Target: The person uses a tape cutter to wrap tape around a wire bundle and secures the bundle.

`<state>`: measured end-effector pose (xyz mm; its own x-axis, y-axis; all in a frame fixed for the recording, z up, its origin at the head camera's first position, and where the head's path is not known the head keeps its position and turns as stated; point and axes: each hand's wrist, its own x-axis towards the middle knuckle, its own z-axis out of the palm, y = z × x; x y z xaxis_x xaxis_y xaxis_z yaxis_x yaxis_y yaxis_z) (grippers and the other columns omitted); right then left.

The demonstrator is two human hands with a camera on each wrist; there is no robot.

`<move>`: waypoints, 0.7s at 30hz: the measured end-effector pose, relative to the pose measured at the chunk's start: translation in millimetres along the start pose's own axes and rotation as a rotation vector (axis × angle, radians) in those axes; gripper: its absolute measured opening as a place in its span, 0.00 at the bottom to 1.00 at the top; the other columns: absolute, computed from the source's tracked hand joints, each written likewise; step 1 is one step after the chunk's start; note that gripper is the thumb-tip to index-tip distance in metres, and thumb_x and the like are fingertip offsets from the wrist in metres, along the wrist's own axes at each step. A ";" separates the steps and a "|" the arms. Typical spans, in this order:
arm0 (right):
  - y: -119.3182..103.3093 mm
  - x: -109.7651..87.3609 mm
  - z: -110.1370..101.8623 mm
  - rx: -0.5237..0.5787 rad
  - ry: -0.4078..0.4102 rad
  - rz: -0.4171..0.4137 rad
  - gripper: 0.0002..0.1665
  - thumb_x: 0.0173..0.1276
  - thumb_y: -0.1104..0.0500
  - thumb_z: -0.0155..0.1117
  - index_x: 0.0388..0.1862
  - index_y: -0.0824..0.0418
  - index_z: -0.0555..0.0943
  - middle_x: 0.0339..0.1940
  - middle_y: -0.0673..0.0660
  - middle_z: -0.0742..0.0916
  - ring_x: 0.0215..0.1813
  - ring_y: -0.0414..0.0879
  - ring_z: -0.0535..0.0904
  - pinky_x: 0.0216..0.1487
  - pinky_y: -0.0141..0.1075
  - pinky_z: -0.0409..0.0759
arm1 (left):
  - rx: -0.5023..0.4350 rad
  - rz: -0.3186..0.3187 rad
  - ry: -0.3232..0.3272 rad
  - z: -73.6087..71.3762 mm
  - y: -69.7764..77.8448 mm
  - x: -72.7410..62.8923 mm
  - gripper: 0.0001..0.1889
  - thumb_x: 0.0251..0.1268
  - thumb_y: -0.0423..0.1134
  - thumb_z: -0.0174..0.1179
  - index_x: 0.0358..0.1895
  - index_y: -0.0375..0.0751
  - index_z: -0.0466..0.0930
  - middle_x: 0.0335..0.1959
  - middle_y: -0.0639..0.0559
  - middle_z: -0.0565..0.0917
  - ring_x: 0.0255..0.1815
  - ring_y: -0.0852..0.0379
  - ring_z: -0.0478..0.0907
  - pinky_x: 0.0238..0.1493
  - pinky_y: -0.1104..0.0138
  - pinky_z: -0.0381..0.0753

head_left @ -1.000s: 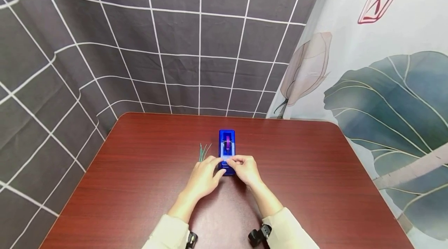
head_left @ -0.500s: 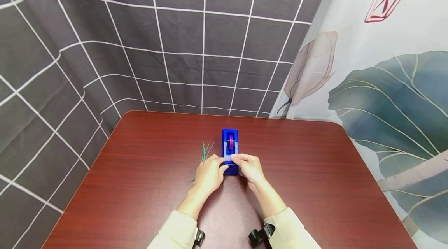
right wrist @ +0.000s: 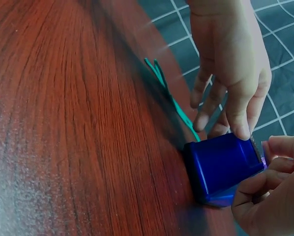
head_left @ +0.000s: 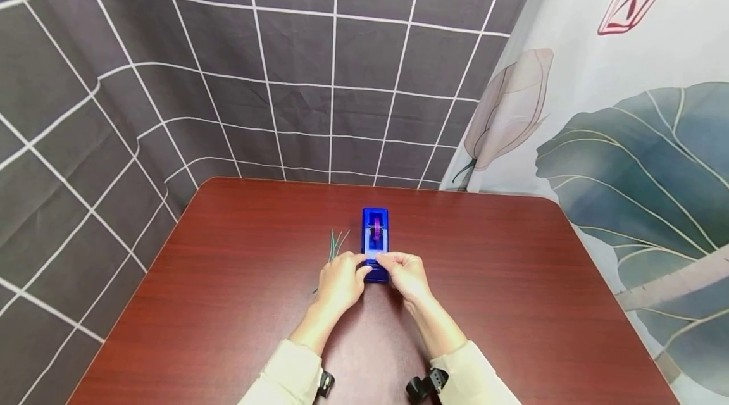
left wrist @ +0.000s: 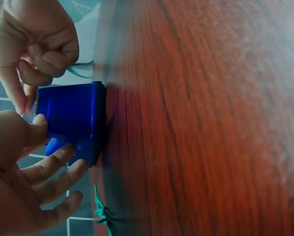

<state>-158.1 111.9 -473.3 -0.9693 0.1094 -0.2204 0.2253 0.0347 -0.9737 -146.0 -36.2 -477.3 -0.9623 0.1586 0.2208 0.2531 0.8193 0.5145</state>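
Observation:
A blue tape dispenser [head_left: 376,275] stands lengthwise on the table, with a purple tape roll [head_left: 376,230] in its well. My left hand [head_left: 340,281] steadies it from the left; in the left wrist view the thumb [left wrist: 37,129] is on its front upper edge and the fingers lie along its side. At the cutter end, my right hand [head_left: 405,273] has thumb and forefinger pinched together. A bit of purple tape [right wrist: 264,149] shows by those fingertips in the right wrist view; most of it is hidden.
Thin green strands [head_left: 333,247] lie on the red-brown table [head_left: 484,304] just beyond and left of my left hand. A dark gridded curtain [head_left: 296,101] hangs behind the far edge, with a leaf-patterned white curtain [head_left: 626,158] at the right.
My left hand has closed in on the dispenser's front end, its thumb shifting from the near end to the side. The right hand stays at the cutter. The head view has shifted slightly.

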 end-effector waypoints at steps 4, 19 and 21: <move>0.7 -1.0 -0.8 -0.035 0.001 -0.024 0.12 0.65 0.63 0.69 0.37 0.75 0.87 0.16 0.45 0.79 0.18 0.34 0.64 0.20 0.28 0.59 | 0.001 -0.007 -0.005 -0.3 0.3 0.7 0.12 0.68 0.42 0.66 0.50 0.44 0.88 0.40 0.49 0.87 0.45 0.44 0.86 0.43 0.52 0.81; 3.0 -18.8 -0.2 -0.071 -0.007 -0.041 0.17 0.66 0.60 0.71 0.39 0.76 0.86 0.16 0.45 0.77 0.19 0.34 0.63 0.21 0.29 0.59 | -0.017 -0.007 -0.004 -1.7 -0.2 1.2 0.11 0.68 0.42 0.66 0.50 0.45 0.89 0.40 0.50 0.87 0.45 0.44 0.86 0.43 0.52 0.81; 4.5 -20.1 -0.8 -0.077 -0.008 -0.045 0.17 0.66 0.60 0.71 0.39 0.77 0.86 0.16 0.45 0.78 0.21 0.34 0.63 0.22 0.30 0.59 | -0.015 -0.004 -0.005 -1.6 -0.7 0.9 0.11 0.68 0.42 0.66 0.50 0.45 0.89 0.39 0.50 0.87 0.45 0.44 0.86 0.43 0.52 0.81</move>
<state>-137.5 110.7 -473.2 -0.9792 0.0980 -0.1777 0.1885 0.1153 -0.9753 -146.9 -37.5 -476.1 -0.9639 0.1578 0.2144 0.2503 0.8116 0.5278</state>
